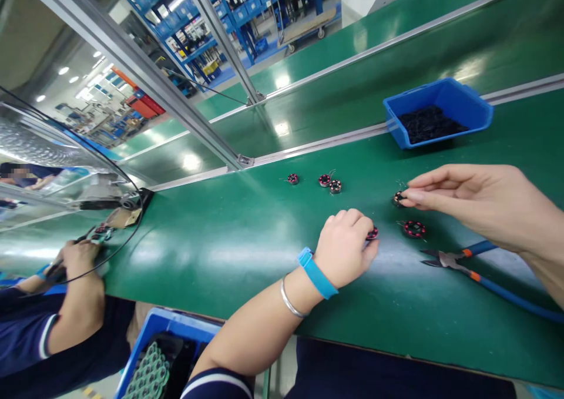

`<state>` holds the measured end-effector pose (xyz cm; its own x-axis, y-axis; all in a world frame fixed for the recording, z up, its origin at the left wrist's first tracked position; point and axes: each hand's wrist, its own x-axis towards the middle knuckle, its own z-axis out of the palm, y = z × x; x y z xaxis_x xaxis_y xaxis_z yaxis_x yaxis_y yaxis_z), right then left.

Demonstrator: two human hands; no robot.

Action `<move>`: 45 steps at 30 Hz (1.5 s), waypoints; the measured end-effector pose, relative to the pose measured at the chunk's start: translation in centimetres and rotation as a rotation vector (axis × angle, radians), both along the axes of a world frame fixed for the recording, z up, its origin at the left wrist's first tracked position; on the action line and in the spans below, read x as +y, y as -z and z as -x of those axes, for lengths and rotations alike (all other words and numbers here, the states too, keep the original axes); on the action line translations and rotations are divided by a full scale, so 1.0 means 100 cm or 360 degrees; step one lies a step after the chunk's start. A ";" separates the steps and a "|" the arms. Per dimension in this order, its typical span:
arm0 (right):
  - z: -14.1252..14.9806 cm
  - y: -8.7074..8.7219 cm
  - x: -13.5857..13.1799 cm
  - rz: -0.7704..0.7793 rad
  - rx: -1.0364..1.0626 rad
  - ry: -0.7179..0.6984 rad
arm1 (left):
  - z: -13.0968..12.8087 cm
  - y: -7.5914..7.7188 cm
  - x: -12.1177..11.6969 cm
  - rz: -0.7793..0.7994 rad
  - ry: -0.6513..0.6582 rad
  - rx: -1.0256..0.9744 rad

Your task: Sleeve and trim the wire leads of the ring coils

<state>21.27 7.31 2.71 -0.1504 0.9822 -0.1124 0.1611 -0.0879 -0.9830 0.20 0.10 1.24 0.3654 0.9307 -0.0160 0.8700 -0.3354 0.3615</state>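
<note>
My left hand (346,246), with a blue strap and a silver bangle on its wrist, curls closed around a small wound motor coil (372,233); only the coil's red and black edge shows. To the right, my right hand (476,205) pinches another small coil ring (399,198) between thumb and fingertips, its thin wires sticking up. Just below that pinch lies a red and black coil ring (415,229) on the green bench. Blue-handled cutting pliers (449,260) rest with their jaws apart under my right hand.
Farther back on the bench sit a single coil (293,178) and a pair of coils (325,180). A blue bin (440,114) holds black parts. At left, a co-worker's hands (79,258) work near a cable. A blue crate (176,319) with green ring parts stands below the bench edge.
</note>
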 end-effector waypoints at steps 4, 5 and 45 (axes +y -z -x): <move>0.009 0.016 -0.011 -0.0147 -0.0062 -0.0351 | 0.014 0.006 -0.003 0.0021 -0.0135 -0.0162; 0.012 0.020 -0.014 -0.0202 -0.0089 -0.0371 | 0.016 0.006 -0.002 0.0015 -0.0155 -0.0194; 0.009 0.043 -0.010 -0.1010 -0.0550 -0.0645 | 0.014 0.018 0.005 0.0038 -0.0086 -0.0498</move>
<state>20.38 6.34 -1.57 -0.5650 0.7518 0.3400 0.3634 0.5967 -0.7154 -1.22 0.56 -0.52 0.3060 0.9497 0.0672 0.7314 -0.2797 0.6219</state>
